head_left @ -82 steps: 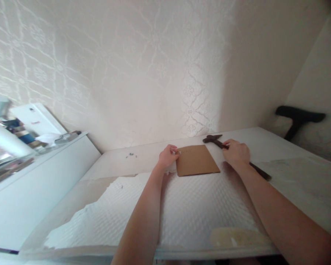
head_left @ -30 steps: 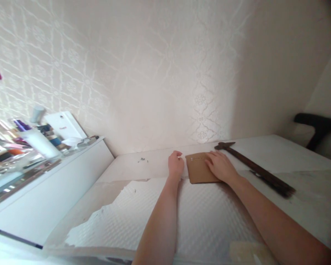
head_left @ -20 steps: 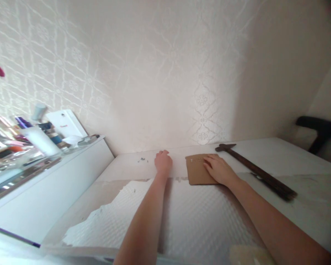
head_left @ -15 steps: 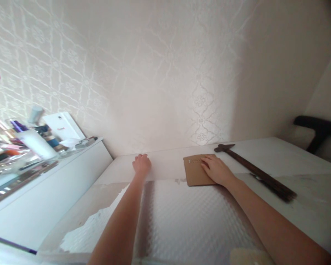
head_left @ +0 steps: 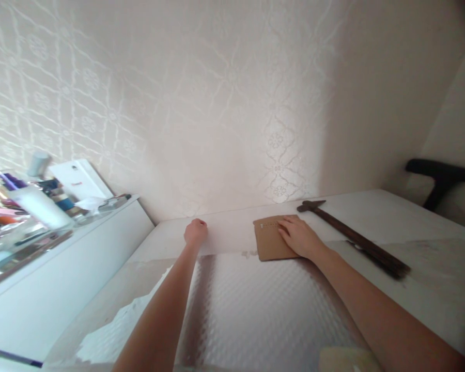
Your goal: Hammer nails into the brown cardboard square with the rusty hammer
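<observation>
My right hand (head_left: 300, 236) lies on the right side of a flat brown cardboard piece (head_left: 269, 245), its fingers stretched over the surface. A row of small pale marks or bits runs along the cardboard's upper edge, too small to make out. To the left, my left hand (head_left: 196, 232) is closed over the white tabletop, fingers curled together; anything in them is hidden. Right of the cardboard lies a hammer (head_left: 352, 233), its dark metal head near the wall and its wooden handle pointing toward me. Something small and dark lies beside the handle.
Textured silvery-white sheeting (head_left: 263, 310) covers the near table. A white cabinet (head_left: 81, 268) at left bears bottles, a white box (head_left: 79, 178) and other small items. The patterned wall (head_left: 217, 129) borders the back. A black chair part (head_left: 437, 173) stands at right. A yellowish object (head_left: 344, 359) shows at the bottom.
My left hand has turned and its fingers are drawn together more. The right hand stays on the cardboard. The whole view has shifted slightly.
</observation>
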Action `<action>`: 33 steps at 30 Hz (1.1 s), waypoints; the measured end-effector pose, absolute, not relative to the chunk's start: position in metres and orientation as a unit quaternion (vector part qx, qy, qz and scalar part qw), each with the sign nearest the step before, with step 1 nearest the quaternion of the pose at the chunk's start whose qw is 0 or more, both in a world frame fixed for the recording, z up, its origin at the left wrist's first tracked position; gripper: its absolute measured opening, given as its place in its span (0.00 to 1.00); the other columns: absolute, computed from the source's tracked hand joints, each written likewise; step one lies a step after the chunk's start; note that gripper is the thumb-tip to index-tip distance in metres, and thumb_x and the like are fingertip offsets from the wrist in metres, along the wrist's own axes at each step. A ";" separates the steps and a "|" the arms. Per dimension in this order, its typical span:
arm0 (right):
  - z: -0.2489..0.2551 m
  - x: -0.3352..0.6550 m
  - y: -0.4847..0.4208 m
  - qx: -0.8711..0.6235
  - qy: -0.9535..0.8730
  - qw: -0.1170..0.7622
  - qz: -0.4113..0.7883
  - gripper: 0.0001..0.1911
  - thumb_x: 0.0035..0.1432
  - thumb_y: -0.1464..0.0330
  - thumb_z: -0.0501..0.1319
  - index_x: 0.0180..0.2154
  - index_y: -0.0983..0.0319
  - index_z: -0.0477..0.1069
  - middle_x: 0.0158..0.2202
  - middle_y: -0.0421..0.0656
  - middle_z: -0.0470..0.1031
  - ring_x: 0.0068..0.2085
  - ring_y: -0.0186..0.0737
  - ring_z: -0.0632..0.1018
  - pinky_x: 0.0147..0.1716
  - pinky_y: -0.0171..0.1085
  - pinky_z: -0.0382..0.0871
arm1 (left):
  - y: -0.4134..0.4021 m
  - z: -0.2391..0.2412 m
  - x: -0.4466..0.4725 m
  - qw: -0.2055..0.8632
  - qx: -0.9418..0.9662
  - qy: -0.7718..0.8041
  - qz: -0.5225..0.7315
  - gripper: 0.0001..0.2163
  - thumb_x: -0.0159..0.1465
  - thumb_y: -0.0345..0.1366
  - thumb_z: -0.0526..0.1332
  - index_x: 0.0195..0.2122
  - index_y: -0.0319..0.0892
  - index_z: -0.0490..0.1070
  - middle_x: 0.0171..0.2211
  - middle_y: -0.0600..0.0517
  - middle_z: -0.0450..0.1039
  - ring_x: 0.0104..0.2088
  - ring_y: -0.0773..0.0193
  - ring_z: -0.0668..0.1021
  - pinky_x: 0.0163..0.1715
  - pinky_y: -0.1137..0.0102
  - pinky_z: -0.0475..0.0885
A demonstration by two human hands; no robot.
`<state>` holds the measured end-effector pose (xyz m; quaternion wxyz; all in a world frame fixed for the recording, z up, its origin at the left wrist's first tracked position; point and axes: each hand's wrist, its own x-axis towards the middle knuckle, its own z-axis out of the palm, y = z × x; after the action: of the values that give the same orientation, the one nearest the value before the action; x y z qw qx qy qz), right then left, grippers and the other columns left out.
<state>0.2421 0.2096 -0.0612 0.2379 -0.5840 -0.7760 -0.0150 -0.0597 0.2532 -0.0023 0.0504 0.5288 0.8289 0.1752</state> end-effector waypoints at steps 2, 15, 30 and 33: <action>-0.060 0.241 0.208 -0.583 -0.777 0.236 -0.015 0.19 0.64 0.69 0.50 0.50 0.66 0.72 0.53 0.54 0.71 0.55 0.49 0.69 0.54 0.47 0.62 | 0.251 -0.002 -0.041 0.057 0.555 0.805 0.200 0.11 0.64 0.35 0.55 0.43 0.43 0.76 0.46 0.45 0.77 0.49 0.55 0.76 0.46 0.67 0.69; -0.051 0.243 0.198 -0.542 -0.811 0.218 0.035 0.18 0.61 0.69 0.54 0.50 0.67 0.72 0.54 0.54 0.71 0.56 0.49 0.69 0.56 0.45 0.60 | 0.231 -0.022 0.077 0.221 0.649 0.587 0.431 0.07 0.59 0.30 0.61 0.35 0.39 0.79 0.35 0.47 0.80 0.35 0.64 0.78 0.40 0.71 0.70; -0.046 0.248 0.196 -0.492 -0.829 0.257 0.073 0.16 0.56 0.70 0.60 0.47 0.62 0.74 0.50 0.49 0.75 0.50 0.46 0.74 0.52 0.45 0.65 | 0.237 -0.033 0.055 0.323 0.671 0.573 0.342 0.06 0.55 0.27 0.63 0.32 0.37 0.80 0.31 0.47 0.79 0.34 0.63 0.77 0.37 0.72 0.70; -0.046 0.248 0.196 -0.492 -0.829 0.254 0.077 0.16 0.57 0.69 0.59 0.48 0.63 0.74 0.50 0.50 0.74 0.50 0.46 0.74 0.52 0.44 0.66 | 0.239 -0.035 0.053 0.328 0.674 0.571 0.336 0.06 0.54 0.27 0.63 0.32 0.37 0.79 0.31 0.47 0.78 0.33 0.64 0.77 0.36 0.72 0.70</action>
<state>0.2484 0.1958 -0.0458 0.2538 -0.4923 -0.8290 0.0767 0.0528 0.2386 -0.0345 0.3279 0.6736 0.5711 0.3356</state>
